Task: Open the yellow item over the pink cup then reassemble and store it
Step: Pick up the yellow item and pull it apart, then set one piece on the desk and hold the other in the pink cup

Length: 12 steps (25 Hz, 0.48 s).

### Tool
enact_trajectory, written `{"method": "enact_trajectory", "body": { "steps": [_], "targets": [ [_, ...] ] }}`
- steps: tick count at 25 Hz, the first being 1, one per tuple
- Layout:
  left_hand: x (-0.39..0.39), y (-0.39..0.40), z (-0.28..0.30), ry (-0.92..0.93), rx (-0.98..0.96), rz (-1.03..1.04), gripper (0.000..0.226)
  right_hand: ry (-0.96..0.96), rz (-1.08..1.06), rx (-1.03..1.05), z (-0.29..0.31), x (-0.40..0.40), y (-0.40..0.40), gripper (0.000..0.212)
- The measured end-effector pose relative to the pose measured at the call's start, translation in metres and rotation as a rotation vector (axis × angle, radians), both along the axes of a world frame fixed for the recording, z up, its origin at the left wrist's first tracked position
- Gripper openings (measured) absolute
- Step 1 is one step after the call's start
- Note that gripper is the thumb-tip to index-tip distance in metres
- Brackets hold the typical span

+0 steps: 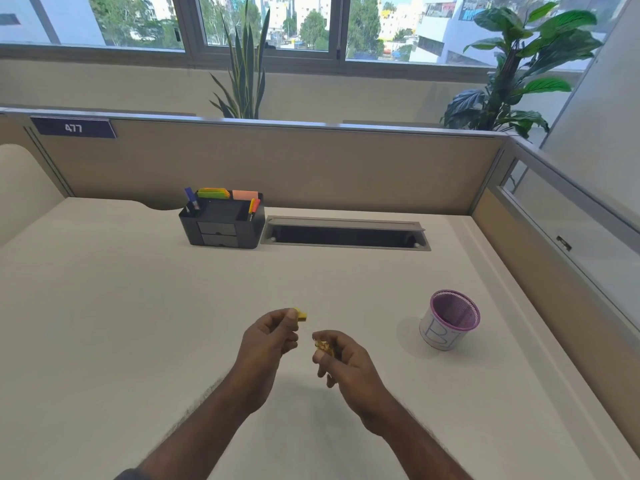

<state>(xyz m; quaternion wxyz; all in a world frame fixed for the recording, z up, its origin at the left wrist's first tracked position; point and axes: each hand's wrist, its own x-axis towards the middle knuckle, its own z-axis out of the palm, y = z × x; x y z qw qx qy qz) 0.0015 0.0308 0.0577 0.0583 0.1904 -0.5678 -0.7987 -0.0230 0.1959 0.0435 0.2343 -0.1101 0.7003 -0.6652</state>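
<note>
Halves (300,313) of the yellow item sit pinched in both our hands' fingers (289,318); we should align them squarely, well left of the pink cup (450,322).

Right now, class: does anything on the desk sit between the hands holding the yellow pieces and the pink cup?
Nothing visible does. Bare desk lies between the right hand and the pink cup; the black organiser stands far behind.

Desk (138,306): white top, partitioned at rear and right edges. Black organiser (221,225) at rear edge, left of centre. Grey cable slot (346,233) just beside it, recessed. Pink mesh cup (450,318) near right edge, upright.
</note>
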Motion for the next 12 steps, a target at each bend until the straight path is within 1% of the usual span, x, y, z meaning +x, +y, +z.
{"method": "enact_trajectory", "body": {
  "steps": [4, 6, 8, 12],
  "targets": [
    [0.001, -0.007, -0.019, -0.035, 0.061, -0.009, 0.044, -0.029, -0.037, -0.012, -0.01, -0.001, 0.003, 0.021],
    [0.0, -0.012, -0.031, -0.068, 0.052, 0.0, 0.041, -0.041, -0.057, -0.017, -0.014, -0.003, 0.004, 0.019],
    [-0.001, -0.017, -0.044, -0.104, -0.044, -0.01, 0.034, -0.046, -0.074, -0.003, -0.018, -0.005, 0.004, 0.02],
    [0.002, -0.03, -0.07, -0.177, -0.315, -0.03, 0.024, -0.05, -0.098, 0.06, -0.025, -0.006, 0.005, 0.022]
  ]
}}
